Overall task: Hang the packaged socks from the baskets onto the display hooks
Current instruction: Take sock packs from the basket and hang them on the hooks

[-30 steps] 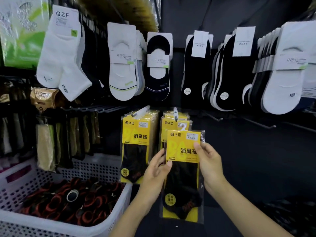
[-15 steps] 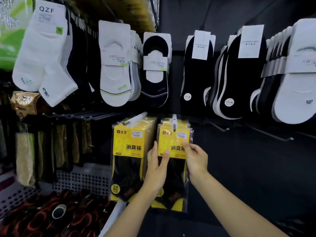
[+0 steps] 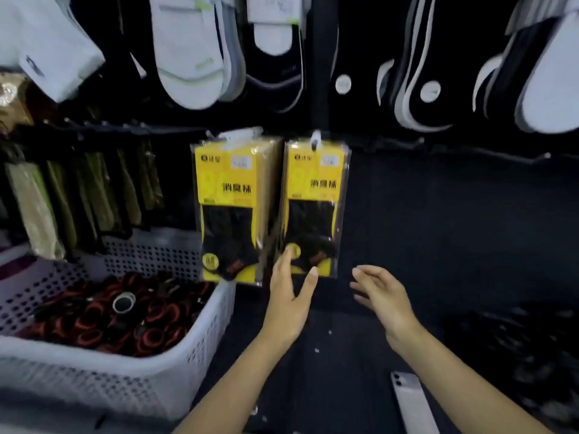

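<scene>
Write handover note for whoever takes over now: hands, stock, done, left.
Left hand: open, fingertips touching the bottom of the right yellow sock pack.
Right hand: open, empty, beside it.
Stock: both yellow stacks hang on hooks; left stack untouched.
Done: the front right pack is on its hook.
Left: white basket holds red-and-black items; probably fetch the next pack there.

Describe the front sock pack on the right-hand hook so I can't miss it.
Start at the white perforated basket at lower left; just past its right corner, two stacks of yellow sock packs hang side by side. Yours fronts the right stack. Unlike the left stack, it hangs clear of the basket, with the left hand touching its bottom edge.
</scene>
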The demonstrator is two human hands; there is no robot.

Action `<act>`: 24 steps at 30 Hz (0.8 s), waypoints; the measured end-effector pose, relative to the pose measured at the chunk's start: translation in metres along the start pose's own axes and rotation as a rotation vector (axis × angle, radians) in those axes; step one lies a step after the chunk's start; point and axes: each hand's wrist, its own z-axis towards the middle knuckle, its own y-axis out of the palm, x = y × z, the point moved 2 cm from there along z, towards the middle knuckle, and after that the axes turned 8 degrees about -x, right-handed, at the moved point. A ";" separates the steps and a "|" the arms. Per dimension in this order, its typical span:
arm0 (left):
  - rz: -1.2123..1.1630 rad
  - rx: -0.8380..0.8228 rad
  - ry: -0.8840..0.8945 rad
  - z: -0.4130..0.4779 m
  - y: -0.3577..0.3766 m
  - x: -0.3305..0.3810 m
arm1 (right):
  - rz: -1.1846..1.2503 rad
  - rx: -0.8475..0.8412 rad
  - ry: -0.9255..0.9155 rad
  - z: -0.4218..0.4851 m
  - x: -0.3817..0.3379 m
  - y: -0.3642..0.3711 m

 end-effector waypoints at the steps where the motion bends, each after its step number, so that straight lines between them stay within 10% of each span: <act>1: -0.012 -0.039 -0.025 -0.025 0.008 -0.014 | -0.010 -0.045 0.042 -0.018 0.017 -0.007; 10: -0.094 -0.308 -0.564 -0.239 0.095 -0.187 | -0.331 -0.437 0.818 -0.181 0.260 -0.067; 24: -0.037 -0.472 -1.081 -0.285 0.112 -0.285 | -0.970 -0.526 0.745 -0.176 0.385 -0.074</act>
